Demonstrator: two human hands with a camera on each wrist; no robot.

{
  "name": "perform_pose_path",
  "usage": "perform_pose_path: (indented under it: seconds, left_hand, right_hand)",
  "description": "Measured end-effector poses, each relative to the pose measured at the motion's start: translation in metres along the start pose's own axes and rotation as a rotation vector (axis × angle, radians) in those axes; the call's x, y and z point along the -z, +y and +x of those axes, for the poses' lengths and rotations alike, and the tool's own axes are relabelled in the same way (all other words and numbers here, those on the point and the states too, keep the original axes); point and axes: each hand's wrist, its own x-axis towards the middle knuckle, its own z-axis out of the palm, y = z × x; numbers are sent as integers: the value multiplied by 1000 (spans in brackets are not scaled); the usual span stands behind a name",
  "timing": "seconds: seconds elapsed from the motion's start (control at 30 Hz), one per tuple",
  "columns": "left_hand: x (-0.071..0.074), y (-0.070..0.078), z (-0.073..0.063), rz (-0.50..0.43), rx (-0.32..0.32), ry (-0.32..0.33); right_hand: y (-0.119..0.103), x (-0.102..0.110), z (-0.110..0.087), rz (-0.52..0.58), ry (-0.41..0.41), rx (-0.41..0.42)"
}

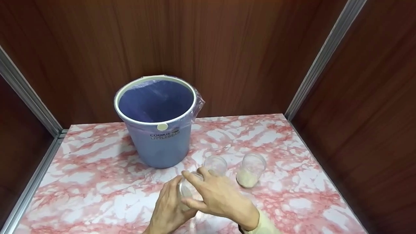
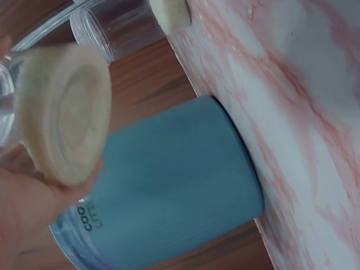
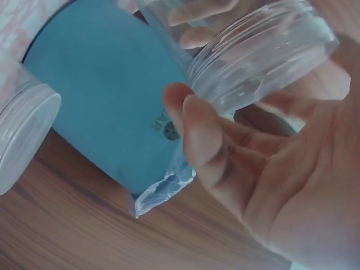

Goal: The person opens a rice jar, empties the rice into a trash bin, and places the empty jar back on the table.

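Between both hands is a clear plastic jar [image 1: 186,191], held above the table. My left hand [image 1: 167,204] grips its body from the left. A pale, grainy layer covers the bottom of this jar [image 2: 76,115] in the left wrist view. My right hand [image 1: 221,196] curls its fingers and thumb round the clear screw lid [image 3: 275,62] at the jar's top. Behind the right hand stands a second clear jar [image 1: 215,162], its lower part hidden. To the right, a third clear jar [image 1: 253,165] has pale contents at its bottom.
A blue bin [image 1: 162,146] with a pale rim and a clear liner stands behind the hands, left of the middle. The red-and-white marbled table [image 1: 97,195] is bounded by brown wood panels [image 1: 240,58] with metal edge strips.
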Motion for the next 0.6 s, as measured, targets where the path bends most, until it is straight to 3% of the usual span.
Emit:
perform_pose_path:
  seconds: [0.17, 0.3, 0.43, 0.6]
  left_hand:
    - [3, -9, -2, -168, -19, -83]
    - [1, -11, -3, -193, -17, -113]
    - [-4, -7, -2, -112, -22, -44]
    - [-11, 1, 2, 73, -70, 106]
  right_hand:
    - [7, 8, 0, 69, -3, 214]
    - [12, 11, -1, 120, -22, 302]
    - [12, 11, -3, 165, -39, 172]
    - [5, 6, -5, 39, -39, -94]
